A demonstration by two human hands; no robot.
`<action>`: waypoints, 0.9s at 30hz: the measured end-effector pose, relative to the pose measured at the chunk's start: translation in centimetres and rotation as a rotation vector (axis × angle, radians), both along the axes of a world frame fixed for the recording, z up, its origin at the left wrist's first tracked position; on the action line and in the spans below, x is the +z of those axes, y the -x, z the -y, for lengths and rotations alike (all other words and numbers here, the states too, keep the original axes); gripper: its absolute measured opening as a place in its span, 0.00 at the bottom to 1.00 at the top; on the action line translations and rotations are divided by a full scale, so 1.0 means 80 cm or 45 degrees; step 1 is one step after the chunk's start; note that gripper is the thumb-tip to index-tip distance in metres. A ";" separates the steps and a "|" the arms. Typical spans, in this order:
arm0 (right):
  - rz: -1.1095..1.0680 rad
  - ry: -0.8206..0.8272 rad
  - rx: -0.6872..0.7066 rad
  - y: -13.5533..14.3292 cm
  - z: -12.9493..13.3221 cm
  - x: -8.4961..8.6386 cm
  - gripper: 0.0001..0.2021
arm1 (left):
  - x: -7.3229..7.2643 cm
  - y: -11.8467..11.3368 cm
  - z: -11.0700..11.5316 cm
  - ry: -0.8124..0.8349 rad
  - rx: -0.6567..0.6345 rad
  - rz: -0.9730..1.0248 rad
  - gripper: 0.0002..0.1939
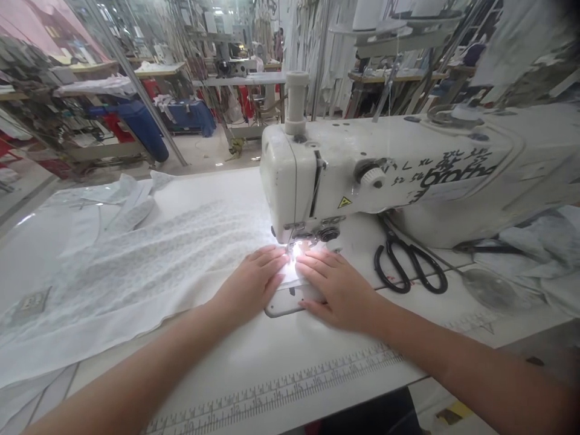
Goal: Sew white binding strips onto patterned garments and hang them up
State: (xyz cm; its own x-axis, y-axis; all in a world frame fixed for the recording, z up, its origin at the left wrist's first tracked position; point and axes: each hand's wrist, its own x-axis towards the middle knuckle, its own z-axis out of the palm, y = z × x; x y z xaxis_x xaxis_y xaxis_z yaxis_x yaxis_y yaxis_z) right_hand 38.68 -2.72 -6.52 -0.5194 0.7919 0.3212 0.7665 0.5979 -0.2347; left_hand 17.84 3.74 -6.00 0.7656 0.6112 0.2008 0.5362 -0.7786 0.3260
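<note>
A white sewing machine (344,169) stands over the table, its needle area brightly lit. Pale patterned fabric (181,241) spreads from the needle to the left. My left hand (251,281) lies flat on the fabric just left of the needle, fingers stretched towards it. On the needle's right side, my right hand (338,287) rests with its fingers extended over the fabric edge and the metal plate (285,302). Glare hides the exact spot under the presser foot. Neither hand is wrapped round anything.
Black-handled scissors (410,266) lie right of my right hand, beneath the machine arm. More pale fabric (544,254) is bunched at the far right. A printed ruler (272,389) runs along the table's front. Small fabric pieces (131,205) lie at the back left. Other sewing stations stand behind.
</note>
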 end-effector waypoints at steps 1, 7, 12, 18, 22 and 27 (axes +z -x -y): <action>0.001 0.002 -0.001 0.000 0.000 0.000 0.24 | 0.000 0.000 0.000 -0.003 0.000 -0.003 0.16; -0.004 0.018 0.003 -0.003 -0.001 -0.001 0.25 | -0.001 0.000 -0.001 -0.018 -0.005 0.026 0.16; -0.026 -0.016 0.077 -0.006 0.003 0.001 0.24 | 0.005 0.005 0.004 -0.003 -0.167 0.077 0.16; -0.021 -0.026 0.177 -0.008 0.012 0.006 0.21 | 0.012 0.014 0.001 0.120 -0.260 0.002 0.16; -0.031 -0.042 0.140 -0.007 0.009 0.002 0.22 | 0.014 0.012 -0.016 0.091 -0.229 -0.024 0.16; -0.040 -0.108 0.069 -0.014 0.008 0.008 0.15 | 0.017 0.007 -0.034 0.026 -0.185 -0.031 0.15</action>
State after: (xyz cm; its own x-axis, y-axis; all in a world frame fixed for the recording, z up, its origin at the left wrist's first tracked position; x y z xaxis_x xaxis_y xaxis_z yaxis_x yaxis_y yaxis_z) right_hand 39.78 -3.39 -5.91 -0.5494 0.7320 0.4028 0.7253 0.6572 -0.2049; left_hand 17.28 6.49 -4.61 0.8509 0.4972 0.1698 0.4261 -0.8421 0.3307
